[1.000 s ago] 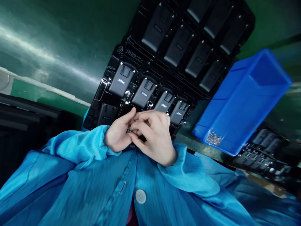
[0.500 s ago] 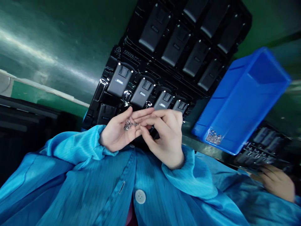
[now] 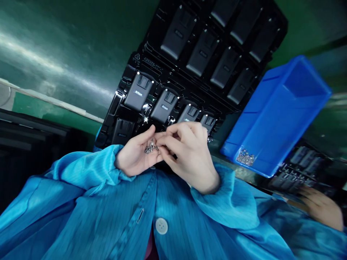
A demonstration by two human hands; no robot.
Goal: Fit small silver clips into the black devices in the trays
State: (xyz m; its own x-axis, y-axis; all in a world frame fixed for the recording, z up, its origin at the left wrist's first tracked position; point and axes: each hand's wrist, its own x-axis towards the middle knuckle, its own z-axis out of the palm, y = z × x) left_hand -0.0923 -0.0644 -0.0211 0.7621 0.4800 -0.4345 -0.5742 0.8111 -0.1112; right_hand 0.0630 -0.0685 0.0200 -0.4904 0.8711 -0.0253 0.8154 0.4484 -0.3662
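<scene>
My left hand (image 3: 135, 153) lies palm up, cupped under a small pile of shiny metal screws (image 3: 150, 147). Over its fingers reaches my right hand (image 3: 189, 155), thumb and forefinger pinched together at the edge of the pile. A small screw (image 3: 157, 147) shows at those fingertips. Just beyond my hands, a black plastic tray (image 3: 117, 100) holds black cases marked "Riton", such as the case (image 3: 138, 92) at the near left. The right hand partly covers the cases behind it.
Another black tray (image 3: 151, 47) with more cases lies farther off. To the right a tilted blue bin (image 3: 265, 119) has a heap of small metal parts (image 3: 245, 157) in its lower corner. A co-worker's hand (image 3: 321, 207) is beside another loaded tray at far right.
My right hand has shifted slightly, its fingertips moving left and deeper over the left palm. The screws have shifted a little in the palm. The co-worker's hand has moved slightly.
</scene>
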